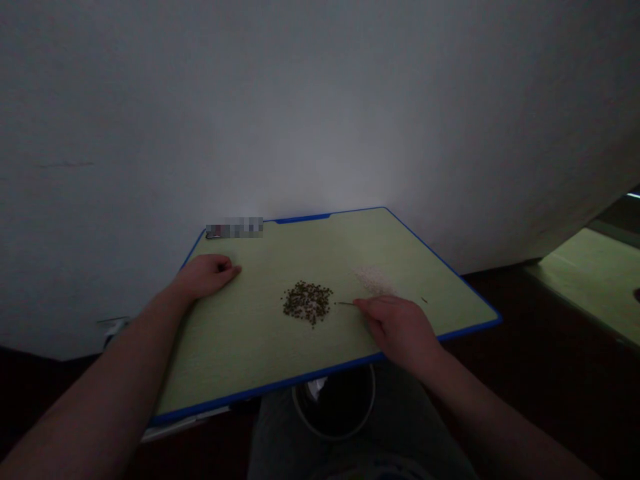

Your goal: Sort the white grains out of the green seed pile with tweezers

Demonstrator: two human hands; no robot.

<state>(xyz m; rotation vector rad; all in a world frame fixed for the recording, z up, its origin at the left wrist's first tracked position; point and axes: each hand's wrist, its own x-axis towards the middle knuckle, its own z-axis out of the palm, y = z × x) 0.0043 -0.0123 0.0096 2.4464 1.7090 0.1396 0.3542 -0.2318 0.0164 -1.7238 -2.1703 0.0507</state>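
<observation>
head view: looks like grain sorting in hand; next move probably calls for working the tip of the thin stick-like tool (345, 304) into the dark grains (307, 303), mid-table. right hand (403, 327) pinches that tool, pointing it left, pile just ahead, wrist over the near edge. pale grains (373, 279) lie just beyond. left hand (207, 275) rests loosely curled by the table's (235, 340) left edge, nothing visible in it.

Dim indoor room, kind unclear: pale wall (320, 100), blue-edged table (215, 360).
</observation>
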